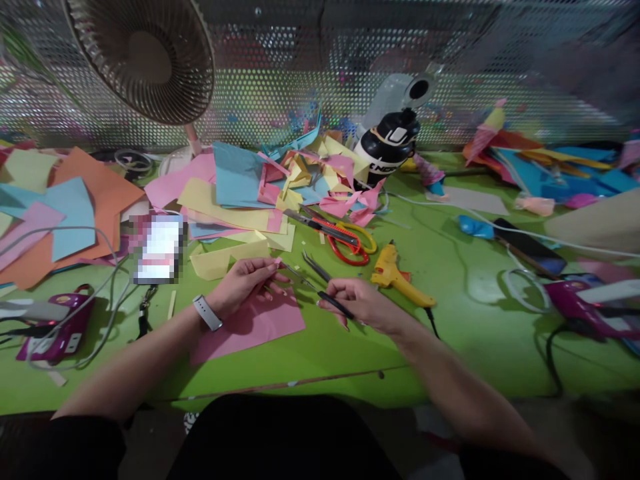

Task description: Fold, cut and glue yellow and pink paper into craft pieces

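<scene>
My left hand [250, 283], with a pale-banded watch [207, 313] on the wrist, pinches a tiny piece of pink paper [279, 261] between thumb and finger. Closed around a slim tool [336, 305] with a black handle and thin metal shaft is my right hand [357, 303]. The tool's tip meets the pink piece at my left fingertips. Under my left hand lies a pink paper sheet [270, 320]. Dark tweezers [316, 267] rest on the table just beyond my right hand, near red-and-yellow-handled scissors [350, 257] and an orange-black cutter knife [330, 230].
A yellow glue gun [400, 277] lies right of my right hand, its cord trailing forward. Coloured paper [245, 173] piles up behind, beside a black bottle [385, 147]. A phone [159, 250], a fan [145, 60] and purple power strips [60, 327] with cables sit around the green table [480, 333].
</scene>
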Tool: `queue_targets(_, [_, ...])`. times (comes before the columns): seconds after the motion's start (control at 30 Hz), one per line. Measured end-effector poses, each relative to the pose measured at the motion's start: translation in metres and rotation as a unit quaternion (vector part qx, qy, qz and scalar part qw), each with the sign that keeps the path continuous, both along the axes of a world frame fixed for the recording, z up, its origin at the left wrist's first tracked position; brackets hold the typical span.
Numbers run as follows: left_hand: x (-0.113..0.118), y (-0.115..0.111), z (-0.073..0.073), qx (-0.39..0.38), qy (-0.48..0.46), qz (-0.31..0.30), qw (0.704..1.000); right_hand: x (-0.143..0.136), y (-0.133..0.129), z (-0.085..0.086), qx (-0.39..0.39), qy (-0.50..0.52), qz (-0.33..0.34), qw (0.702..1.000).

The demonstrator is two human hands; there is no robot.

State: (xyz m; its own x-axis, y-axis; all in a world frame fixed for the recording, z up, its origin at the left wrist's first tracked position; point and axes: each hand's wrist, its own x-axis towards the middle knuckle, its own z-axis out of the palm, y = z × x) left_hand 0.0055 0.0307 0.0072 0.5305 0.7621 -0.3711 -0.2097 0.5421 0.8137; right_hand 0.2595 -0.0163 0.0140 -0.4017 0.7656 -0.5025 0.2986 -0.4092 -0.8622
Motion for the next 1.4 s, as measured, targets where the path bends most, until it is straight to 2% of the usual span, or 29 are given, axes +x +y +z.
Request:
queue_targets(0.27, [0.0,-0.002,-0.005,0.018,-0.026,-0.015,0.999,-0.006,0.0,0.004,-0.006,0.012,-0.01,1.0])
queue_targets(0.43, [0.001,-0.004,-0.004,0.016,-0.002,-0.007,1.0,-0.009,0.0,0.008,-0.003,0.005,-0.013,1.0])
queue_targets(0.8, [0.001,-0.004,-0.003,0.012,-0.011,-0.009,1.0,-0.004,-0.001,0.0,0.009,0.005,-0.013,1.0])
queue_targets(1.07, [-0.001,-0.002,-0.009,0.001,-0.007,0.005,1.0,0.003,-0.001,-0.007,0.009,0.001,-0.03,0.999])
queue_targets(1.4, [0.001,-0.001,-0.005,0.003,0.014,0.01,1.0,0.005,0.0,-0.01,-0.002,-0.016,-0.034,0.999])
